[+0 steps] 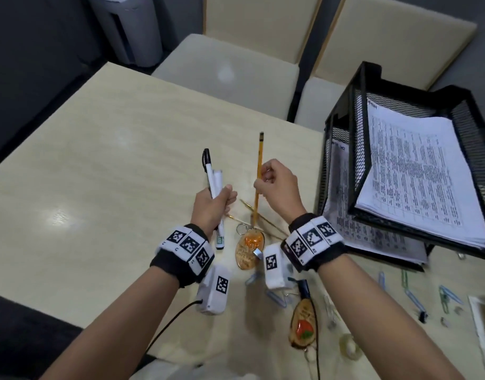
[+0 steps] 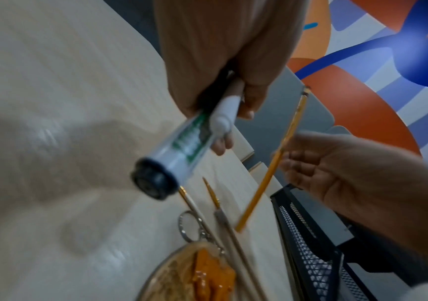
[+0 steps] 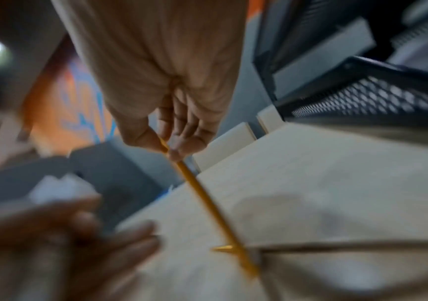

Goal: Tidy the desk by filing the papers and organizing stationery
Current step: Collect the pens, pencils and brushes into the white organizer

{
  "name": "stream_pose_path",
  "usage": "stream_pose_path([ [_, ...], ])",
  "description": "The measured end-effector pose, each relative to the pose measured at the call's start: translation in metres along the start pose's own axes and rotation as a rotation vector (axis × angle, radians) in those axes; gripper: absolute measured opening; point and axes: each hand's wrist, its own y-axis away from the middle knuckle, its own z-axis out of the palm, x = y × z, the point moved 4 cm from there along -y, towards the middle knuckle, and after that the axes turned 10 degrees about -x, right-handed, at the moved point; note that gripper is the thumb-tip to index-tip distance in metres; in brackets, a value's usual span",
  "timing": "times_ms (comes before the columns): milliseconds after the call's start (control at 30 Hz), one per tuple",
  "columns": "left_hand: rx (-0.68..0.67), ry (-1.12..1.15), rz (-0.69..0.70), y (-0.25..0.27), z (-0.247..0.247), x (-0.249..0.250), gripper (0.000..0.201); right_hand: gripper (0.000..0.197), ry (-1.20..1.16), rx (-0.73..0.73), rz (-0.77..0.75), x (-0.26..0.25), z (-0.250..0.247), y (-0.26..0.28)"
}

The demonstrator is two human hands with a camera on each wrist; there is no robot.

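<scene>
My left hand [image 1: 218,201] grips a white marker [image 1: 211,182] with a black cap, together with a second white pen, both pointing away from me. The left wrist view shows the marker's [image 2: 179,150] black end close up. To its right, my right hand [image 1: 274,185] pinches a yellow pencil [image 1: 260,157] between thumb and fingers, upright, its tip just above the desk. The pencil [image 3: 207,201] hangs below the fingers [image 3: 179,130] in the right wrist view. Printed papers [image 1: 416,171] lie in the black mesh tray [image 1: 353,127] at right, with more sheets [image 1: 373,237] on its lower level.
Thin paint brushes [image 1: 266,222] and a wooden keychain [image 1: 249,249] lie on the desk under my hands. A second keychain [image 1: 304,325], several paper clips [image 1: 411,294] and a tape roll [image 1: 349,345] lie near the front right. Two cream chairs [image 1: 230,72] stand behind the desk.
</scene>
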Motion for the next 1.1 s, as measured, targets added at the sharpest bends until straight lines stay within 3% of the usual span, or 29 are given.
stream_pose_path([
  [67,-0.080,-0.087,0.006,0.001,0.011,0.002,0.023,0.023,-0.270,-0.031,0.061,-0.007,0.002,0.014],
  [133,-0.186,-0.131,0.017,0.005,0.021,0.003,0.032,0.024,-0.355,-0.057,0.080,-0.011,0.004,0.022],
  [333,-0.251,-0.161,0.013,0.013,0.021,0.001,0.026,0.016,-0.364,-0.102,0.141,0.002,0.003,0.019],
  [500,-0.236,-0.215,0.007,0.018,0.011,0.004,0.032,0.015,-0.021,-0.104,0.258,0.034,0.001,0.024],
  [567,-0.263,-0.278,0.028,0.023,0.013,0.005,0.033,0.018,-0.068,-0.125,0.248,0.031,0.000,0.037],
  [633,-0.335,-0.358,0.041,0.032,0.023,0.003,0.033,0.023,-0.279,-0.096,0.205,0.017,-0.007,0.057],
  [733,-0.560,-0.504,0.070,0.052,0.051,0.001,0.028,0.023,-0.505,0.021,0.089,-0.007,-0.036,0.089],
  [833,-0.771,-0.569,0.094,0.073,0.090,0.000,0.026,0.012,-0.453,0.141,0.032,-0.013,-0.071,0.120],
  [900,-0.868,-0.529,0.080,0.084,0.119,-0.001,0.028,0.018,-0.428,0.248,0.016,-0.010,-0.096,0.143],
  [1100,-1.070,-0.414,0.031,0.118,0.204,-0.013,0.040,0.027,-0.583,0.800,-0.041,0.010,-0.197,0.249],
])
